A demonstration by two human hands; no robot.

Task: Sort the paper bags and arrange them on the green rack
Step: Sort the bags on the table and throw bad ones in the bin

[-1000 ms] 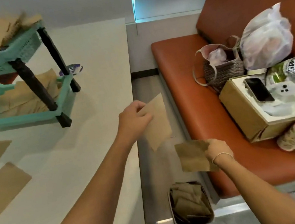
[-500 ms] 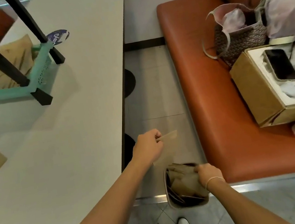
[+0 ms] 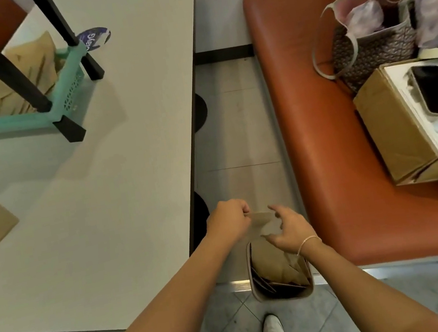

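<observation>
Both forearms reach forward and down over the floor gap between the table (image 3: 127, 181) and the orange bench (image 3: 325, 148). The left hand (image 3: 228, 220) is curled into a fist, pinching the left edge of a brown paper bag (image 3: 265, 223). The right hand (image 3: 285, 225) has its fingers spread and bent, touching the bag's right side without a clear grip. The bag hangs above the bin (image 3: 284, 297) of other bags, its long axis running roughly left to right. The green rack (image 3: 16, 121) stands on the table, well apart.
</observation>
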